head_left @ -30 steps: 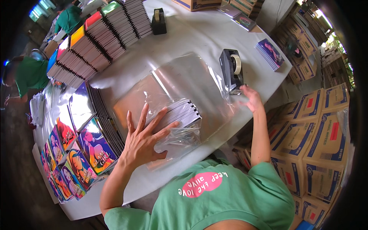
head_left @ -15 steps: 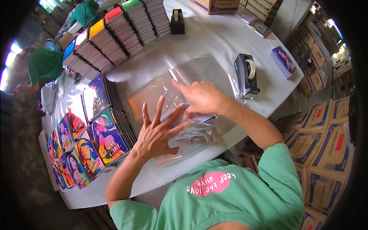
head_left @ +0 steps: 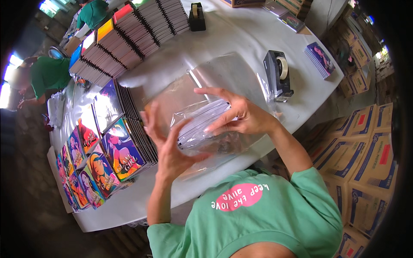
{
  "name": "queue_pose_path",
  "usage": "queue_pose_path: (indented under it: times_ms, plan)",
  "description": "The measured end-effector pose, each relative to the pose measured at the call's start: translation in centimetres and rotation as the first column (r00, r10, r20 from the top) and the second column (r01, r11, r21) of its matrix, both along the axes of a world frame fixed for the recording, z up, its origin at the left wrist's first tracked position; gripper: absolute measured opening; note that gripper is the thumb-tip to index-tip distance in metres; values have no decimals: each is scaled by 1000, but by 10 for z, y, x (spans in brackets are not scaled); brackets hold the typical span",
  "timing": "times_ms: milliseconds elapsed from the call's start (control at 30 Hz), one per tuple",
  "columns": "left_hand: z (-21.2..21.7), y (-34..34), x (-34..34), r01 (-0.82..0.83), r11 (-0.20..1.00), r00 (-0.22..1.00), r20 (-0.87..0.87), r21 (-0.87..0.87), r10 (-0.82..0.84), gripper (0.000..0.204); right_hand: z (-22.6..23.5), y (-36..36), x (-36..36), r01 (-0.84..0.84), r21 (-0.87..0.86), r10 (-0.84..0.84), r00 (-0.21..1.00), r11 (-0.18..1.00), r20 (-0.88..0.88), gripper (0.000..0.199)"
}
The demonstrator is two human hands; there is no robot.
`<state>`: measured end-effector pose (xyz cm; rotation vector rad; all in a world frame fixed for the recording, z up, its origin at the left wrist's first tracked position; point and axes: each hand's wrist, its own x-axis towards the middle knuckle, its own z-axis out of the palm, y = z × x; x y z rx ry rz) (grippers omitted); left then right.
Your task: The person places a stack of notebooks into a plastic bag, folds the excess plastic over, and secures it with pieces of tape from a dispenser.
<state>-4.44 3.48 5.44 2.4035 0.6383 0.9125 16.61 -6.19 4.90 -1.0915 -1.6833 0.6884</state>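
A stack of notebooks (head_left: 205,122), its page edges facing up, lies in clear plastic wrap in the middle of the table. Beneath and around it spreads a clear plastic sheet or bag (head_left: 223,69). My left hand (head_left: 168,144) hovers at the stack's left end, fingers curved and apart, with nothing in it. Over the right end, my right hand (head_left: 243,115) has its fingers spread; its fingertips are at the wrapped stack, and whether they touch it I cannot tell.
Colourful spiral notebooks (head_left: 122,150) stand in piles at left, with taller piles (head_left: 137,36) behind. Tape dispensers (head_left: 278,75) (head_left: 197,17) sit right and far. A small notebook pile (head_left: 319,60) lies near the right edge. Cartons (head_left: 361,163) are stacked at right; a co-worker (head_left: 50,77) bends at far left.
Both hands have lifted from flat pressing on the wrapped stack. My left hand has curled its fingers at the left end; my right has opened wider, uncovering more of the notebooks.
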Motion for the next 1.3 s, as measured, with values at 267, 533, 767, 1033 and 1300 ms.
queue_pose_path:
  times_ms: [267,533,767,1033,1300]
  plan:
    - [-28,4,12,-31,938,993,95,-344,67,26,-26,-27,-13,388,-149,-378,921,909,91,58]
    - [-27,34,13,0,847,1000,3,-532,1,18,-32,-3,-14,415,-381,-469,882,826,-57,52]
    - [-32,37,23,224,678,916,389,-700,99,80,-19,28,3,320,-553,-388,921,770,-8,30]
    - [-8,33,37,-49,728,998,-54,-684,17,87,-16,22,48,-113,-597,-184,892,794,-414,27]
    - [-10,35,42,-12,808,996,-82,-588,-44,99,8,96,14,-127,-371,-6,942,920,-337,30]
